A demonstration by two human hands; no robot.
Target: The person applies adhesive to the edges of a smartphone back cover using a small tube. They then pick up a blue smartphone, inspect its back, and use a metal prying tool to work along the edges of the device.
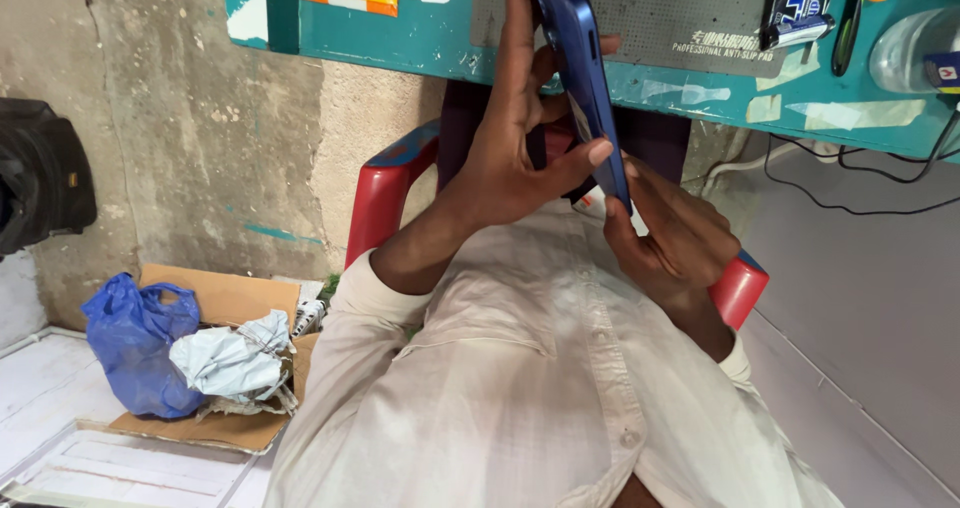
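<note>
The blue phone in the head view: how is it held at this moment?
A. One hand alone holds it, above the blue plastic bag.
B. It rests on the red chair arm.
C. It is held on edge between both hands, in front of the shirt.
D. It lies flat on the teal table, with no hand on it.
C: the blue phone stands edge-on, gripped by the left hand and the right hand, before the pale shirt.

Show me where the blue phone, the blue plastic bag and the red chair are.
blue phone (585, 78): head view, on its blue back, mid-length.
blue plastic bag (135, 353): head view, on the bag's bulging front.
red chair (378, 203): head view, on the red armrest post beside the sleeve.
</note>
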